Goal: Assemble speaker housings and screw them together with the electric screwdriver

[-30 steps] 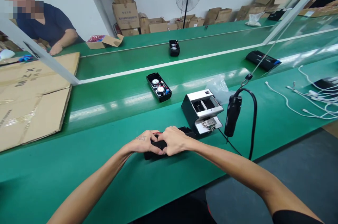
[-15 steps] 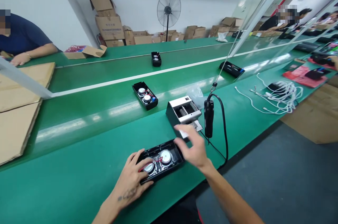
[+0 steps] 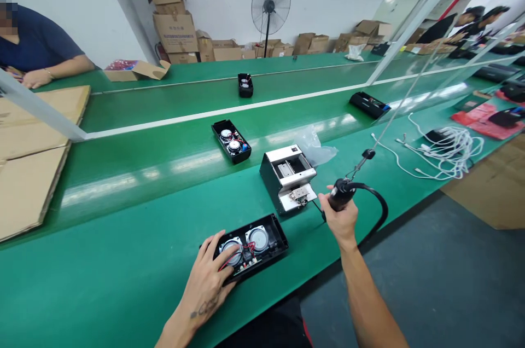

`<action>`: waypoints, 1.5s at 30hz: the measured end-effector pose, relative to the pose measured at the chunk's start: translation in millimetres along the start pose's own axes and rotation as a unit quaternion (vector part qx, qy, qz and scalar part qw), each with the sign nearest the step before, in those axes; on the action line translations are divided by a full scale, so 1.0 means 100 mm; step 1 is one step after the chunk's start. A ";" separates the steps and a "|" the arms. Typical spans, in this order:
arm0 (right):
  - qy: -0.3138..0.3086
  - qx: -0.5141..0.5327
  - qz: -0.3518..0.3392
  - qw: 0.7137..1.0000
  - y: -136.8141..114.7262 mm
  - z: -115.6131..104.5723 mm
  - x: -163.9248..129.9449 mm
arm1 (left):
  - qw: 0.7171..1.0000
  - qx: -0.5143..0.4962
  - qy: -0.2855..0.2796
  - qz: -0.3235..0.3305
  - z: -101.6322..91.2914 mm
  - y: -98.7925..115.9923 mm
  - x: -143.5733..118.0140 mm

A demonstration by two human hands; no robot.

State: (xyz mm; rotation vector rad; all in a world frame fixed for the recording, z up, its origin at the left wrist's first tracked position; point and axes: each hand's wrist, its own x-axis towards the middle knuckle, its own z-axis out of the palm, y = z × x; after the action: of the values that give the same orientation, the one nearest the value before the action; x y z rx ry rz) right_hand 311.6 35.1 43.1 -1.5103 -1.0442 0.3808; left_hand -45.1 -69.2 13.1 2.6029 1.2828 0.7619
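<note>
Left hand (image 3: pixel 211 278) spread flat on one open black speaker housing (image 3: pixel 251 247) with two round drivers at six o'clock, right hand (image 3: pixel 341 218) clenched around one hanging electric screwdriver (image 3: pixel 342 193) at four o'clock, one metal screw feeder (image 3: pixel 289 177) beyond, three more black housings on the green belt (image 3: pixel 143 134) toward twelve o'clock.

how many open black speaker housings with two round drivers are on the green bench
2: one black speaker housing under the left hand, one farther back on the belt. Other black units are too small to tell.
</note>
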 end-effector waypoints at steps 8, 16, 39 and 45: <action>-0.011 0.337 -0.081 0.938 -0.78 0.15 0.09 | 1.000 0.005 0.000 -0.012 -0.02 0.06 0.08; -0.133 0.204 -0.031 0.970 -0.66 0.31 0.02 | 1.000 -0.005 -0.005 -0.028 0.01 0.06 0.07; -0.260 0.294 -0.020 0.919 -0.98 0.15 -0.20 | 1.000 0.003 0.004 -0.029 0.01 0.10 0.09; -0.335 0.431 -0.029 0.837 -1.24 0.17 -0.97 | 0.999 0.007 -0.018 -0.038 -0.02 0.15 0.14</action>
State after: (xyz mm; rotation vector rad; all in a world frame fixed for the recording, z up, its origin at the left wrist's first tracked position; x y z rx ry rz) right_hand 198.5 -42.3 121.6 -0.5060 -1.1956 1.2163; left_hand -28.4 -68.0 24.6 2.5501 1.3730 0.6931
